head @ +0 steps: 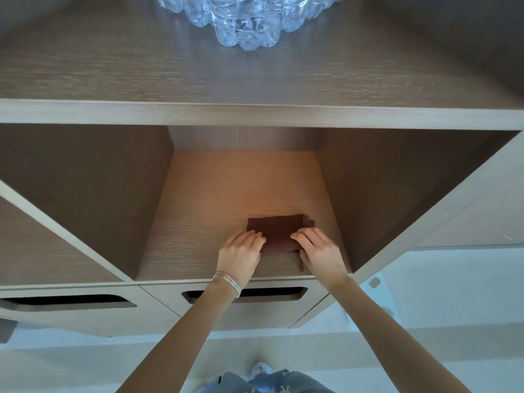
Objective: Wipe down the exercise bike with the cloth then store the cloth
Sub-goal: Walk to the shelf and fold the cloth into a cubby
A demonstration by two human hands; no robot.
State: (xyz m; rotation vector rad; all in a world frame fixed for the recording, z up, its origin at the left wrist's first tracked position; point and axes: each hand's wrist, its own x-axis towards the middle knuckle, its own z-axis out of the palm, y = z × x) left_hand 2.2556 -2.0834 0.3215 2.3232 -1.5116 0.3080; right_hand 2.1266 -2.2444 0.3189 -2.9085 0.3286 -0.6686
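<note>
A folded dark brown cloth [279, 231] lies flat on the floor of the middle cubby of a light wooden shelf unit [255, 113]. My left hand [241, 255] rests on the cloth's near left edge, its fingers laid over the fabric. My right hand [319, 252] rests on the near right edge in the same way, fingers straight and lightly bent. Both forearms reach in from below; silver bangles circle the left wrist. The exercise bike is not in view.
A pack of clear plastic water bottles [243, 21] stands on the shelf above the cubby. Open cubbies lie to the left [85, 194] and right. Below are drawer fronts with cut-out handles [243, 293]. Pale floor and a white shoe [261, 370] show at the bottom.
</note>
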